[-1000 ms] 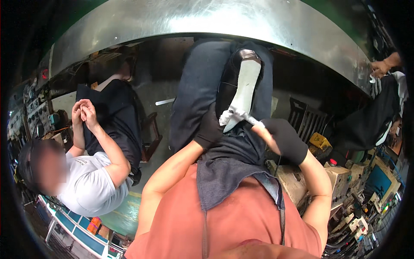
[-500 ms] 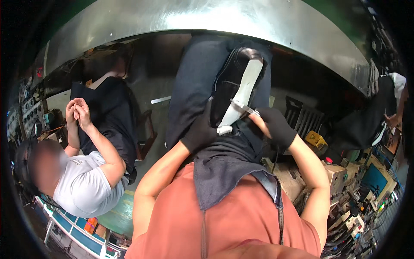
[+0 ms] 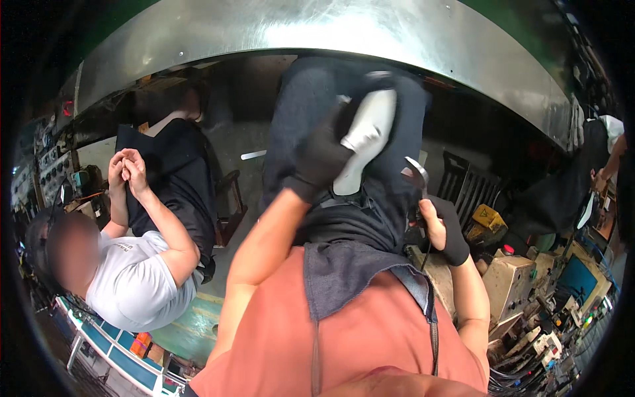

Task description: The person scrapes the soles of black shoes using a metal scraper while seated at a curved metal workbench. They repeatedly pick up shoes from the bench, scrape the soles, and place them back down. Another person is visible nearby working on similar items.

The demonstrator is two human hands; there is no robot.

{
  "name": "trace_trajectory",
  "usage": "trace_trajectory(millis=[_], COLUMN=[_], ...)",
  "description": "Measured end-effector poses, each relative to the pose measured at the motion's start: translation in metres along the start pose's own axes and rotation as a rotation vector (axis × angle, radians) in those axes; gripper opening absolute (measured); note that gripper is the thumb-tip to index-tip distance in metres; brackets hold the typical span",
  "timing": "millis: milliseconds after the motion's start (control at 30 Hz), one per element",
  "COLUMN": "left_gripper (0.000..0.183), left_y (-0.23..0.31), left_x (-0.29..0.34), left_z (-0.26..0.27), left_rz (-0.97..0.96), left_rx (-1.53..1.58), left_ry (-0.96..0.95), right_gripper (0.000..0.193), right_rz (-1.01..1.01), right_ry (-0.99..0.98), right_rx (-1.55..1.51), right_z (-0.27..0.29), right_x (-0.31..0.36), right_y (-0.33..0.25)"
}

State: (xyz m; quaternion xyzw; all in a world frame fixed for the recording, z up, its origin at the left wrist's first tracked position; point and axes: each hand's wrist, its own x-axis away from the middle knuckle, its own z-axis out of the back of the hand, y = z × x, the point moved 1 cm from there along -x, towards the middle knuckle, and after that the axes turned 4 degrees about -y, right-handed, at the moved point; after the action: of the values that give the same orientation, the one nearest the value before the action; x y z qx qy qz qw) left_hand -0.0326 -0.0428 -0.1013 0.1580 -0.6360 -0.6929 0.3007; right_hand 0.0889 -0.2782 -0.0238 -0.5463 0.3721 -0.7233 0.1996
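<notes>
A shoe (image 3: 374, 122) lies across my lap with its long white bottom turned up. Its dark upper end is smeared by motion. My left hand (image 3: 324, 155), in a black glove with bare fingertips, is closed on the shoe's left side, the fingers reaching onto the white bottom. Apart from the shoe, to its right, my right hand (image 3: 444, 228) grips a small hammer (image 3: 417, 172). The curved metal head sticks up above my thumb; most of the handle is hidden in my fist. A dark apron (image 3: 350, 271) covers my front and thighs.
A metal bench edge (image 3: 331, 30) curves across the far side. A person (image 3: 145, 278) in a grey shirt sits at left, hands together. At right stand a slatted dark chair (image 3: 466, 182), a yellow box (image 3: 488, 217) and a machine housing with a red button (image 3: 508, 250).
My right hand has swung the hammer off the white bottom, out to the right. My left hand has moved up from the shoe's near end to its side, and the shoe has shifted slightly.
</notes>
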Motion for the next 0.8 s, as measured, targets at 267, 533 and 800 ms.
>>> trace_trajectory(millis=[267, 533, 800], left_gripper=[0.079, 0.075, 0.068], left_y=[-0.032, -0.046, -0.093], left_x=[0.046, 0.038, 0.015], left_z=[-0.018, -0.028, -0.046], left_rz=[-0.008, -0.018, -0.276], left_rx=[-0.105, 0.472, -0.054], left_ry=[-0.166, -0.128, 0.057], right_gripper=[0.043, 0.042, 0.045], right_rz=[0.147, 0.642, 0.237], right_ry=[-0.251, -0.082, -0.521], right_rx=[0.584, 1.41, 1.183], right_z=[0.022, -0.001, 0.038], right_x=[-0.052, -0.089, -0.101], right_y=[-0.033, -0.05, -0.081])
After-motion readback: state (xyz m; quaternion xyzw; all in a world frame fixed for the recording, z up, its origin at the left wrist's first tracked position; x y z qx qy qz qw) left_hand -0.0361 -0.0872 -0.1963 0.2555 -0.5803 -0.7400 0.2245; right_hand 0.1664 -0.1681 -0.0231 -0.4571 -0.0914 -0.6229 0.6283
